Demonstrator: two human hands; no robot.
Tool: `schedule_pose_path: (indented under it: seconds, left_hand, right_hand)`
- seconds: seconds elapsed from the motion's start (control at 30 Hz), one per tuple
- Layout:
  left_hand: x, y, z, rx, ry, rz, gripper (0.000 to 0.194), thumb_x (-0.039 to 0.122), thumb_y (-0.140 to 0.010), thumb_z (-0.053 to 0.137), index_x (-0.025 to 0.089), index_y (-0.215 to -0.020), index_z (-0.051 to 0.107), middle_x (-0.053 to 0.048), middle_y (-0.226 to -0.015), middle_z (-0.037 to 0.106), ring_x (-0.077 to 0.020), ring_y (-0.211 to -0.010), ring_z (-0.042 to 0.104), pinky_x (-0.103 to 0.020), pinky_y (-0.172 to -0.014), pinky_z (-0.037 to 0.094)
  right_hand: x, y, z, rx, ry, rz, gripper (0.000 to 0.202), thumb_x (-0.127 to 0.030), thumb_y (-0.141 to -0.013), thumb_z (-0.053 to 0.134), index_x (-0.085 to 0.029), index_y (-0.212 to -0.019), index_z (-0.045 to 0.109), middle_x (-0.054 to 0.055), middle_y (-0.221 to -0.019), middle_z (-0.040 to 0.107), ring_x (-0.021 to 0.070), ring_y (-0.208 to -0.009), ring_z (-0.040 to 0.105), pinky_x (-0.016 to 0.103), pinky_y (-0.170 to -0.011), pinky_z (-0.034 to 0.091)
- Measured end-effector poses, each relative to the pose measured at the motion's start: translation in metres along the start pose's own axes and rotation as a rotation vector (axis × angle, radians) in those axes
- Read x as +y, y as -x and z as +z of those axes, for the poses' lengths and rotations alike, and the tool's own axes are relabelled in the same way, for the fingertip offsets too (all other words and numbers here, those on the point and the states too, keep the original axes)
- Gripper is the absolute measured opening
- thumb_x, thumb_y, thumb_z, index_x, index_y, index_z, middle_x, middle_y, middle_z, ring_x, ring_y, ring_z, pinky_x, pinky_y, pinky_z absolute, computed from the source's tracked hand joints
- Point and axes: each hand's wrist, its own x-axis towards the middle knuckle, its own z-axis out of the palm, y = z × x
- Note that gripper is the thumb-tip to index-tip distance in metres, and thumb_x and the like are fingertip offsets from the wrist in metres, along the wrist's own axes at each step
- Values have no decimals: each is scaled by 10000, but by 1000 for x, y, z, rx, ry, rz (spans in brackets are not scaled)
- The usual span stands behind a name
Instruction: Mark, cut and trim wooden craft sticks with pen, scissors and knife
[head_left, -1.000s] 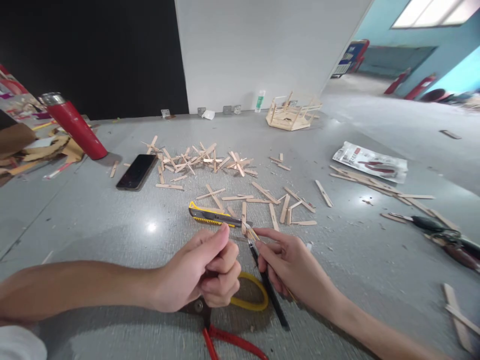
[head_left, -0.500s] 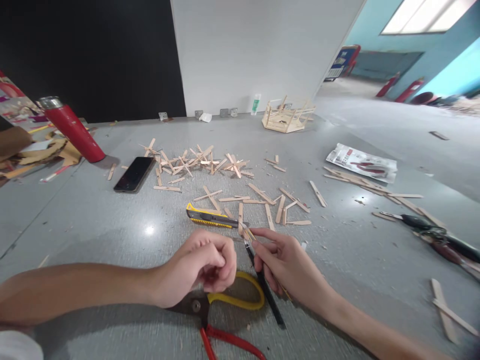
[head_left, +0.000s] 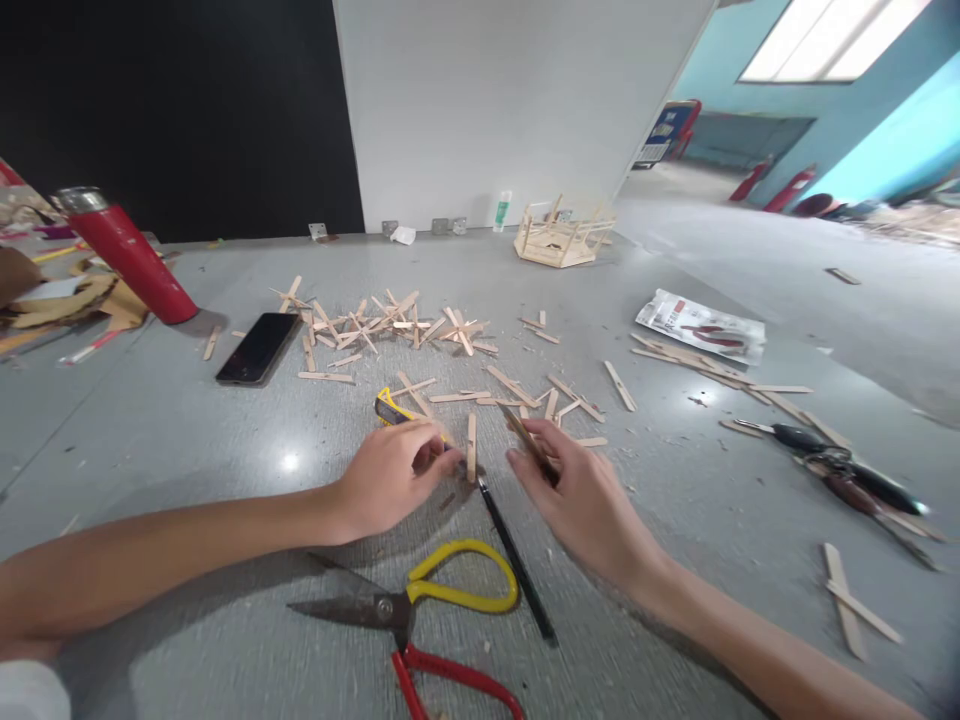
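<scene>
2 bare forearms; white sleeve (head_left: 26,690) at left arm; no gloves.

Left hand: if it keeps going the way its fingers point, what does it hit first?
The left hand points right, its fingertips on the yellow utility knife. Straight on, it would likely first meet the loose wooden stick lying just beyond, then the right hand. Depth is uncertain.
</scene>
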Motion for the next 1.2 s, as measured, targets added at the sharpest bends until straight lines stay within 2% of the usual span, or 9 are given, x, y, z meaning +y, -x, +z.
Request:
schedule_pose_path:
  seconds: [0.13,0.33,0.43,0.6,0.7,0.83,0.93,1.03,1.2]
  left_hand:
    - [-1,1,2,13,-30,27,418,324,-1004,498,195,-615,414,38,-566,450,-120,-513,400,-262,-551,264]
    - [-6,3,4,25,14,8,521,348,-1053,371,215,-549,338,44,-471,357,-119,-446,370,-274,-540,261]
    - [-8,4,6,26,55,-23,526,369,-1071,319,208,-584,432,19,-501,469,-137,-475,474,-274,-574,323]
    - [-11,5,7,75,134,-87,298,242,-1052,271,175,-1060,561,31,-604,537,-174,-542,540,-273,-591,378]
    - [-8,4,4,53,196,-85,274,264,-1053,326,186,-1026,587,37,-585,530,-168,-522,528,-270,-574,380]
    - [2,6,0,41,310,-71,492,396,-1090,279,178,-801,612,12,-560,531,-147,-507,511,-260,-548,402]
    - [8,10,-3,88,456,-75,620,426,-1108,151,125,-1031,688,-22,-613,610,-146,-511,526,-250,-511,428]
    - [7,13,-5,238,505,100,547,397,-1118,210,118,-1357,615,-80,-807,732,-160,-638,597,-266,-592,491]
    - [-2,16,-11,462,1,638,529,327,-1111,261,163,-1612,307,-155,-1154,748,-187,-725,624,-327,-680,536]
  right_hand:
    - [-3,-12,0,-112,113,-76,342,-311,-951,544,-162,-1223,689,37,-688,726,179,-568,604,295,-599,438]
    - [3,-38,1,-275,60,-245,383,-188,-908,548,-207,-1252,715,83,-1028,795,201,-780,687,302,-744,476]
    - [6,-50,3,-343,48,-264,200,-238,-903,599,-181,-979,775,28,-759,718,162,-654,580,272,-644,405]
    - [5,-58,3,-340,20,-166,89,-243,-828,677,-168,-818,725,-48,-576,495,127,-578,438,256,-569,305]
    - [2,-55,-5,-370,-18,-98,161,-280,-826,663,-172,-710,693,-58,-542,418,119,-546,382,263,-536,271]
    - [-5,-43,-17,-395,-96,-30,254,-392,-850,639,-174,-722,667,-62,-548,406,110,-516,369,262,-507,275]
    - [-13,-29,-21,-369,-143,4,265,-424,-856,623,-178,-763,657,-65,-554,402,109,-506,369,261,-497,280]
    - [-22,-14,-21,-253,-212,35,283,-454,-844,634,-181,-769,651,-62,-560,400,111,-508,363,265,-492,268]
    - [-32,10,-19,-126,-331,42,333,-502,-841,663,-176,-778,651,-69,-559,366,113,-523,335,265,-498,268]
